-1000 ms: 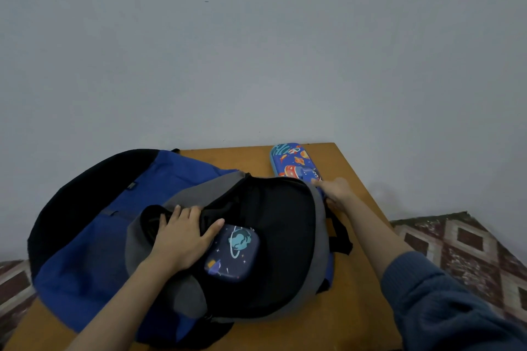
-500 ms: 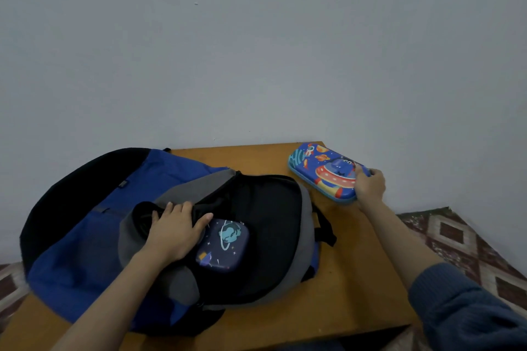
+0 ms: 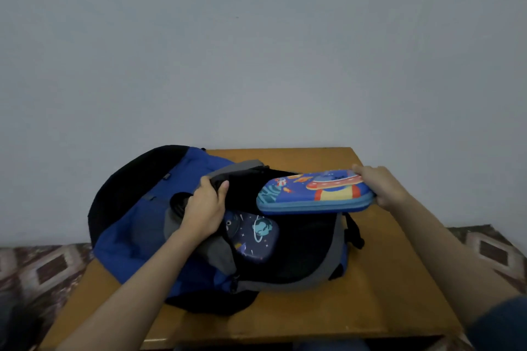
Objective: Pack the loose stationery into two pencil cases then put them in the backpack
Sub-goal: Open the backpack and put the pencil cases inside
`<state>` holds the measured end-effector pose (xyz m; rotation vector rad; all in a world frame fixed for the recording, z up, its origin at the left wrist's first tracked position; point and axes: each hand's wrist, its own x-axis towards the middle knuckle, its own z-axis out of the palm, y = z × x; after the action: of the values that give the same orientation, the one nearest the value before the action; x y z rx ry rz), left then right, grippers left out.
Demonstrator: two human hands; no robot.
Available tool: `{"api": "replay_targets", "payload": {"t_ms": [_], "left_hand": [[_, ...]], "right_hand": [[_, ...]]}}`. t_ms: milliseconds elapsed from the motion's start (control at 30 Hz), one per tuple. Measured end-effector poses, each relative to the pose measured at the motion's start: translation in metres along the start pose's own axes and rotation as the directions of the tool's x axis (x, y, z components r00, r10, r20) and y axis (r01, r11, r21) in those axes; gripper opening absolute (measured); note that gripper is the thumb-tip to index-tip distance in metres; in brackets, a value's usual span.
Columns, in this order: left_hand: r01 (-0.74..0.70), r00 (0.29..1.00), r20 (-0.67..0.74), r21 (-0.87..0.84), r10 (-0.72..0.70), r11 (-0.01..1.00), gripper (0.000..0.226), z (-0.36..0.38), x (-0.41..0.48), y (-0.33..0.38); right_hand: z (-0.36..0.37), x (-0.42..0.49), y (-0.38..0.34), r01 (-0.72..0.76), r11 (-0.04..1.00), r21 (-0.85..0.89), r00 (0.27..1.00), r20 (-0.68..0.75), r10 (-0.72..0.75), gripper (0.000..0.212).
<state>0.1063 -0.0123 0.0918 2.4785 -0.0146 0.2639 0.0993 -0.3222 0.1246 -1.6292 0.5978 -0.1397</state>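
1. Both hands are busy: the left hand (image 3: 205, 208) grips the grey rim of the backpack (image 3: 137, 222) at the far left of its opening, fingers curled over the fabric and thumb pointing right.
2. The right hand (image 3: 379, 185) holds the right end of a bright blue pencil case (image 3: 313, 194), fingers wrapped round that end.
3. This pencil case, printed with a flying saucer and a rocket, is held off the counter (image 3: 385, 293), lying roughly level with its long side running left to right. Its left end hangs over the black inside of the backpack, while its right end reaches past the backpack's right rim.
4. A second, dark blue pencil case (image 3: 253, 236) with a ringed planet and stars lies inside the backpack, nearer than the bright one and just right of the left wrist.
5. The backpack lies flat on the wooden counter with its opening facing up; its blue and black body spreads past the counter's left edge.
6. A black strap (image 3: 353, 234) sticks out at the backpack's right side.
7. A dark blue sleeve (image 3: 499, 325) covers the right forearm at the near right corner.
8. Patterned floor tiles (image 3: 42, 265) show on both sides of the counter.
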Motion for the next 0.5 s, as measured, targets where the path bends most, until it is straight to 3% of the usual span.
{"api": "replay_targets", "payload": {"t_ms": [233, 367, 500], "left_hand": [[-0.066, 0.998, -0.017, -0.034, 0.065, 0.997, 0.04, -0.006, -0.006, 0.016], [-0.063, 0.998, -0.017, -0.046, 0.063, 0.997, 0.04, -0.007, -0.004, 0.012], [-0.05, 0.999, -0.005, -0.052, 0.049, 0.997, 0.04, -0.004, -0.002, 0.001]], "right_hand": [[0.093, 0.0, 0.007, 0.075, 0.99, -0.121, 0.993, -0.08, -0.085, 0.039], [0.139, -0.002, 0.014, 0.043, 0.996, -0.084, 0.997, -0.056, -0.048, 0.051], [0.159, -0.003, 0.026, 0.056, 0.984, -0.17, 0.998, -0.002, -0.057, 0.045]]}}
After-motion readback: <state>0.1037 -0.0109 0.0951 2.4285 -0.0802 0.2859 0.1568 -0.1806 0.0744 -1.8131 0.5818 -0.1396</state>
